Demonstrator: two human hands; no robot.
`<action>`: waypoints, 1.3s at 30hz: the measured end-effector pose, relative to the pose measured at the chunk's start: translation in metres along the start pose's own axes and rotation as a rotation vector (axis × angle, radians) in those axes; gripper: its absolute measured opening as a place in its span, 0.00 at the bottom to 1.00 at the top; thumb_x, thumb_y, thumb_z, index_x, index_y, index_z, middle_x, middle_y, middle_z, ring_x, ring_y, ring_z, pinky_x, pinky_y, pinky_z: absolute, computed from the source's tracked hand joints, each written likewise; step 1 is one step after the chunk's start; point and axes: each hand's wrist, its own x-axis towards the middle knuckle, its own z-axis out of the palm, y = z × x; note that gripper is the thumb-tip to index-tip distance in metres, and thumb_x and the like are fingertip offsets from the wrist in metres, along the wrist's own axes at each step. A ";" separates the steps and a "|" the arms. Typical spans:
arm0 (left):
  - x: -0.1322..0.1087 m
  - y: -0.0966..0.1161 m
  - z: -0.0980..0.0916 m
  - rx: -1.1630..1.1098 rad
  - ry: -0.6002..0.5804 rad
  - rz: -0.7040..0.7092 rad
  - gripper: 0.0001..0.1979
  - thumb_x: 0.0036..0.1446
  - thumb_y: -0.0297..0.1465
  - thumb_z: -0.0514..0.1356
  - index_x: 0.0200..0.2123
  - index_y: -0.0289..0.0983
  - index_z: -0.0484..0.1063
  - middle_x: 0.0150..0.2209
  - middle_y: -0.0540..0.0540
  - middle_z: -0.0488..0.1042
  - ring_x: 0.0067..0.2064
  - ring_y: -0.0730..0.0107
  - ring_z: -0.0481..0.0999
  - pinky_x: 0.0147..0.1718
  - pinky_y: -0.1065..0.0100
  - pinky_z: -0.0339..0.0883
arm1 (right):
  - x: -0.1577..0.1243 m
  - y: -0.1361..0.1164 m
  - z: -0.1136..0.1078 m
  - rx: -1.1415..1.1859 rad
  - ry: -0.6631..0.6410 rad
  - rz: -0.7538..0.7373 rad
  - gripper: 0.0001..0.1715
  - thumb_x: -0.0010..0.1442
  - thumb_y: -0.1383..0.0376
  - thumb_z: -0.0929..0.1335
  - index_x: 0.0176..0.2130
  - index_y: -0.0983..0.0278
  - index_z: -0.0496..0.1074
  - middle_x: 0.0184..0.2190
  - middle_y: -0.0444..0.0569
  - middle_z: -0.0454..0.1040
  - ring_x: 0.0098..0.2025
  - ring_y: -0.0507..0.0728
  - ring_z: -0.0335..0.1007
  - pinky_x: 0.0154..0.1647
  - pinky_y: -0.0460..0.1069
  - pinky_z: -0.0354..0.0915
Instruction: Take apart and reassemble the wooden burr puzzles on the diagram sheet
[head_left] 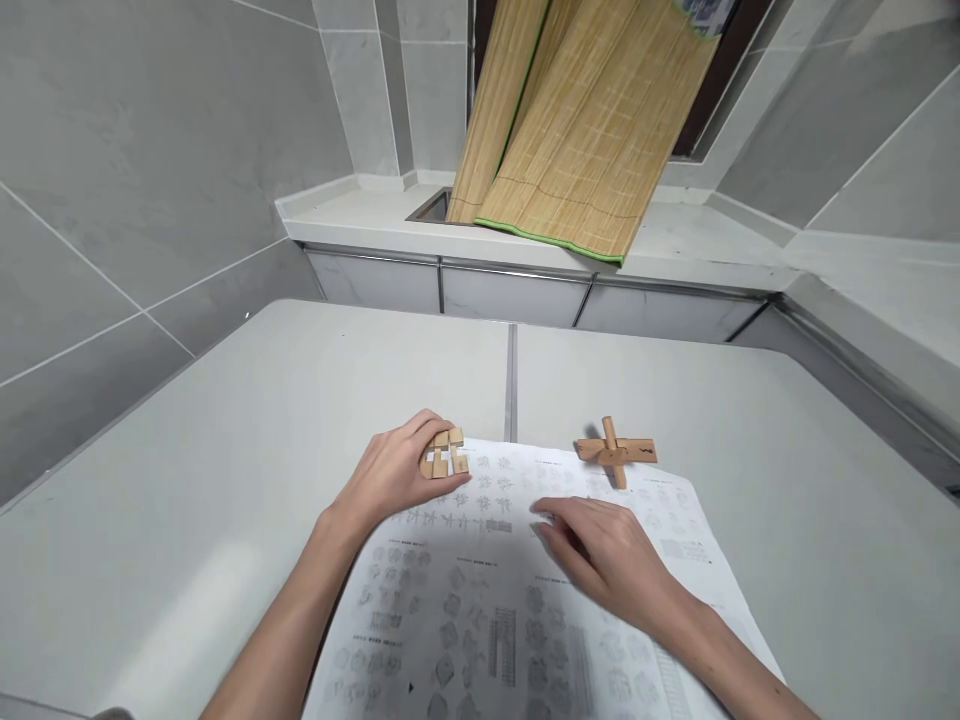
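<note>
My left hand (397, 472) is closed around a small wooden block puzzle (445, 455) at the top left corner of a printed instruction sheet (480, 620). My right hand (604, 560) lies flat on the sheet with its fingers stretched out, holding nothing. A second wooden puzzle (616, 451), a cross of interlocked sticks, stands on the sheet's top edge, a little beyond my right hand and not touched.
The sheet lies on a pale grey counter (225, 480) with a seam down its middle. Behind it runs a raised white ledge (375, 225) with a rolled-down bamboo mat (577, 140) leaning over it. Grey tiled walls close in on the left and right.
</note>
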 end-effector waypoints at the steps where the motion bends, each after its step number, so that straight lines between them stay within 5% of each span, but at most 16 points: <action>1: 0.000 -0.002 -0.002 0.003 0.006 -0.004 0.23 0.59 0.51 0.64 0.51 0.44 0.74 0.50 0.46 0.77 0.37 0.65 0.78 0.31 0.67 0.67 | 0.000 0.000 0.000 0.009 -0.002 0.008 0.11 0.76 0.65 0.63 0.52 0.62 0.74 0.25 0.42 0.75 0.25 0.54 0.71 0.28 0.49 0.63; 9: -0.003 -0.019 -0.013 0.052 0.020 -0.043 0.23 0.59 0.50 0.64 0.51 0.44 0.74 0.50 0.48 0.77 0.38 0.65 0.78 0.33 0.67 0.66 | 0.000 0.001 0.000 0.057 -0.008 0.048 0.12 0.76 0.67 0.62 0.50 0.62 0.74 0.25 0.41 0.73 0.25 0.53 0.68 0.28 0.48 0.60; 15: -0.002 -0.029 -0.012 0.084 0.001 -0.039 0.31 0.58 0.57 0.64 0.56 0.44 0.72 0.55 0.45 0.74 0.38 0.64 0.79 0.33 0.66 0.68 | 0.001 0.002 0.000 0.186 -0.015 0.133 0.14 0.77 0.64 0.61 0.47 0.61 0.76 0.23 0.41 0.69 0.24 0.52 0.62 0.27 0.48 0.58; 19: -0.003 -0.024 -0.014 0.156 0.064 -0.065 0.39 0.56 0.60 0.64 0.62 0.43 0.67 0.60 0.41 0.71 0.37 0.63 0.80 0.32 0.65 0.70 | 0.003 0.001 -0.004 0.488 -0.013 0.434 0.17 0.76 0.54 0.64 0.43 0.61 0.77 0.21 0.39 0.63 0.22 0.51 0.56 0.23 0.47 0.54; 23: -0.004 -0.011 -0.008 0.213 0.308 -0.107 0.29 0.65 0.54 0.59 0.60 0.40 0.67 0.61 0.39 0.71 0.31 0.69 0.77 0.27 0.67 0.68 | 0.009 0.004 -0.012 1.074 0.009 0.688 0.22 0.73 0.48 0.67 0.40 0.63 0.76 0.20 0.36 0.60 0.17 0.47 0.52 0.19 0.44 0.56; 26: -0.005 0.002 0.002 0.180 0.405 0.007 0.20 0.71 0.47 0.56 0.56 0.39 0.69 0.56 0.39 0.74 0.27 0.74 0.74 0.23 0.70 0.65 | 0.013 0.011 -0.016 1.537 0.013 0.745 0.26 0.71 0.44 0.68 0.42 0.64 0.77 0.21 0.37 0.59 0.16 0.45 0.46 0.11 0.41 0.49; 29: -0.005 0.017 0.013 0.147 0.369 0.198 0.15 0.72 0.42 0.57 0.53 0.38 0.69 0.51 0.41 0.77 0.27 0.75 0.75 0.21 0.73 0.62 | 0.013 0.021 -0.017 1.810 0.056 0.738 0.28 0.69 0.44 0.69 0.45 0.67 0.79 0.23 0.37 0.60 0.17 0.45 0.44 0.08 0.38 0.49; 34: -0.011 0.039 0.025 0.102 0.203 0.433 0.12 0.74 0.39 0.55 0.53 0.38 0.66 0.50 0.41 0.78 0.29 0.71 0.76 0.24 0.70 0.66 | 0.012 0.033 -0.016 1.982 0.143 0.724 0.26 0.73 0.47 0.67 0.45 0.68 0.77 0.23 0.37 0.59 0.17 0.44 0.43 0.10 0.35 0.55; 39: -0.016 0.048 0.037 0.064 0.112 0.508 0.10 0.74 0.37 0.53 0.51 0.38 0.66 0.50 0.41 0.77 0.29 0.71 0.76 0.24 0.68 0.67 | 0.016 0.029 -0.016 1.951 0.169 0.729 0.21 0.71 0.51 0.71 0.39 0.67 0.74 0.23 0.35 0.54 0.17 0.44 0.38 0.10 0.34 0.53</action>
